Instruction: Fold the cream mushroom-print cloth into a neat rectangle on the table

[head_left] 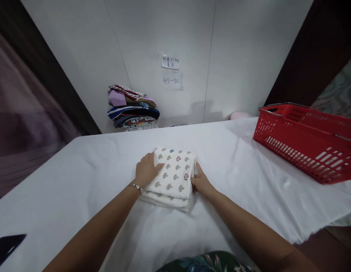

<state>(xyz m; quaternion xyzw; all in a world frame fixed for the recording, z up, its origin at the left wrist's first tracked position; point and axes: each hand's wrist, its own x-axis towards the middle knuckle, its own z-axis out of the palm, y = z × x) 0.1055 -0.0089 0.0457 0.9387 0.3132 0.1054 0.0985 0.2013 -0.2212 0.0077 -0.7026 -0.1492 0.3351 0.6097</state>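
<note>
A folded white cloth (172, 170) with grey, blue and red mushroom prints lies in layers on the white-covered table, its lower layers showing along the near edge. My left hand (147, 168) grips its left side, thumb on top and fingers along the far left edge; a bracelet (137, 187) circles that wrist. At the right edge, my right hand (201, 180) is closed on the folded layers, with some fingertips hidden by the cloth.
A pile of folded fabrics (132, 107) stands behind the table's far edge at left. A red plastic basket (303, 143) sits at the right. A dark flat device (6, 247) lies at the lower left. Paper notes (170, 71) hang on the wall.
</note>
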